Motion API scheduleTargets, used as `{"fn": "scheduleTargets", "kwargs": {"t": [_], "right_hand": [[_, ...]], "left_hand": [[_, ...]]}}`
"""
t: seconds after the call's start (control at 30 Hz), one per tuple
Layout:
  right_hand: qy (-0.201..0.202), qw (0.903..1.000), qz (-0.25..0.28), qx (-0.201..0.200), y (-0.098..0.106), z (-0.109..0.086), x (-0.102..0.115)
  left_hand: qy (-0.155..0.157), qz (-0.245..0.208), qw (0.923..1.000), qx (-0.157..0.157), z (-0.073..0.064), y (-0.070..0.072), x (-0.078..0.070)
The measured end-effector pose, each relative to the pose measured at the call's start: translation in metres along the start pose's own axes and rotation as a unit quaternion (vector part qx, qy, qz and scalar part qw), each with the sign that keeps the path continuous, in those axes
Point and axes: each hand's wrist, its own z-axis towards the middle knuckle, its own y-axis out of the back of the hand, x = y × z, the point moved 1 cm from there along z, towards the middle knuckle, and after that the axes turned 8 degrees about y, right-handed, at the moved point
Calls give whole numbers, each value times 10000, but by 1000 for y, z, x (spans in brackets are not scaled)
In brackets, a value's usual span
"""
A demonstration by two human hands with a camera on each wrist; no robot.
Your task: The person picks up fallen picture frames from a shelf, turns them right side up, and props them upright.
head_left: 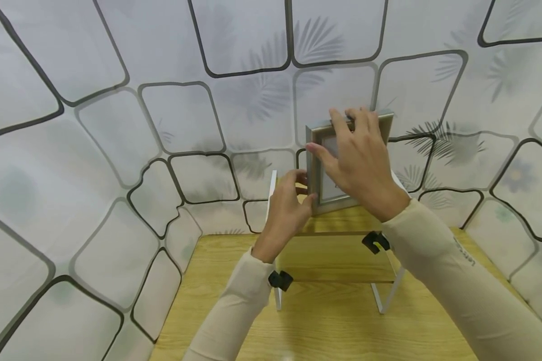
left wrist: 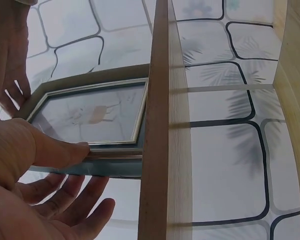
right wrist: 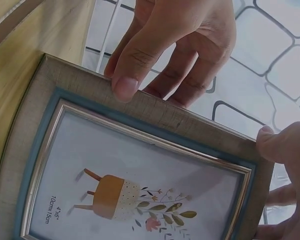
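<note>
A picture frame (head_left: 315, 173) with a greyish-gold border stands on the upper board (head_left: 339, 223) of a small wooden rack. Its front, seen in the right wrist view, has a blue inner band and a print of a potted plant (right wrist: 110, 197). My left hand (head_left: 285, 208) grips the frame's left side, thumb on the front and fingers behind. Over the top edge my right hand (head_left: 361, 155) curls its fingers, with its thumb at the upper left corner (right wrist: 265, 150). That hand hides much of the print in the head view.
The rack has white metal legs (head_left: 390, 296) and a lower board (head_left: 334, 260). It stands on a light wooden tabletop (head_left: 217, 281). Close behind and at both sides hangs pale patterned sheeting (head_left: 253, 115). Black pieces (head_left: 281, 281) sit at my wrists.
</note>
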Motion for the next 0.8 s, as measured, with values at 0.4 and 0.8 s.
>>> {"fn": "scheduleTargets", "kwargs": {"t": [0.4,0.8], "right_hand": [[-373,9985,118,382,2,0,1],[-501,9977,304,338,4,1,-1]], "left_hand": [[-268,213,9994,34,-5,-6,-6],[-500,90,9987,-90,-8,-16,-12]]}}
